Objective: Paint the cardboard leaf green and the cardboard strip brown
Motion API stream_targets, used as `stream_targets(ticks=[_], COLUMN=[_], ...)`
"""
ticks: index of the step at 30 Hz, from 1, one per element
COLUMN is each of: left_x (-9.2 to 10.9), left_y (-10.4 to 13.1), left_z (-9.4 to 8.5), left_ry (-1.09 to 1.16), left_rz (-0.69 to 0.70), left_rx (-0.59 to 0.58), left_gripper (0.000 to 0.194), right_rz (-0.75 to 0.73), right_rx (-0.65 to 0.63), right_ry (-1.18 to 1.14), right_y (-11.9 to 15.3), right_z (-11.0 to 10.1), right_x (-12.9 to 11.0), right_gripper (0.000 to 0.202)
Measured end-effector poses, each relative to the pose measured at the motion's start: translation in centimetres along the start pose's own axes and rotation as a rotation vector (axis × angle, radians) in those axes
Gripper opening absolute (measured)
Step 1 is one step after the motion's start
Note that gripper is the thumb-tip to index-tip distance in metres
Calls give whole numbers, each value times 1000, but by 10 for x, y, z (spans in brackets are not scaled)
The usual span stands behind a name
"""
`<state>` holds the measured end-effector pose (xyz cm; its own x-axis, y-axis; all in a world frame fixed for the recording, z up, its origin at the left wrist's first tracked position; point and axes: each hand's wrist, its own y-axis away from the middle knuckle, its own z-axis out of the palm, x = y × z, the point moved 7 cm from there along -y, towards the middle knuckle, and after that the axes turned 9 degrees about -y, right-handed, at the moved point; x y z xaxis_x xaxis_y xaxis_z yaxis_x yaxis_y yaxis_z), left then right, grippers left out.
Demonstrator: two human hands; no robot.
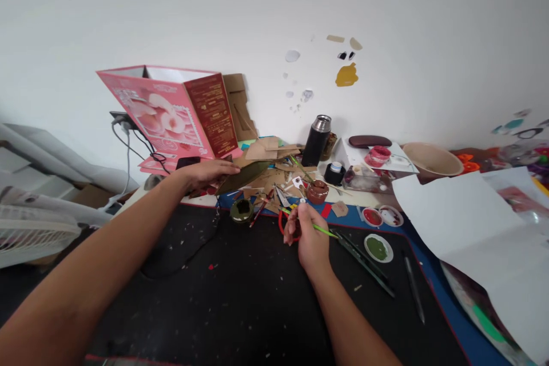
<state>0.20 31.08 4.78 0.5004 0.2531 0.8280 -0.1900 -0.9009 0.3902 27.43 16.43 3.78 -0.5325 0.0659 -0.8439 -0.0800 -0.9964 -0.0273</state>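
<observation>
Our forearms fill the bottom of the view, both stretched out over the black mat (240, 309) on the surface. L hand (210, 173) lies at the far edge of the mat, grip closed on a dark green card piece (242, 177) w/ thumb on top; the card sticks out to the right over a heap of brown card scraps (274, 174). R hand (309, 234) rests mid-mat, fingers pinched together on a thin green brush (326, 231) whose free end points right. Just left of that hand we see a red ring-like thing (283, 224), partly hidden, can't tell what. Near the L hand, a dark green pot (241, 210) sits on the mat. Right of the brush: green paint dish (378, 247), red paint dish (372, 217), dark pens (364, 263) lying slantwise. Behind the scraps stand a pink box (167, 111), a black flask (317, 140) and a small brown jar (318, 190). White paper (467, 223) covers the right side.
</observation>
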Motion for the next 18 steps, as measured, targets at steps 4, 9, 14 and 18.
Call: stream_targets(ticks=[4, 9, 14, 18], left_x=[-4, -6, -7, -6], left_y=[-7, -15, -25, -30], left_z=[7, 6, 6, 12], left_ry=[-11, -55, -137, -188], left_rz=[-74, -82, -56, -45], left_rx=[-64, -90, -126, -153], left_gripper=[36, 38, 37, 29], right_rz=[33, 73, 75, 81], right_rx=[-15, -49, -60, -68], right_ry=[18, 50, 85, 94], right_y=[2, 5, 8, 8], right_z=[4, 9, 11, 11], right_x=[0, 4, 6, 6], right_gripper=[59, 61, 62, 62])
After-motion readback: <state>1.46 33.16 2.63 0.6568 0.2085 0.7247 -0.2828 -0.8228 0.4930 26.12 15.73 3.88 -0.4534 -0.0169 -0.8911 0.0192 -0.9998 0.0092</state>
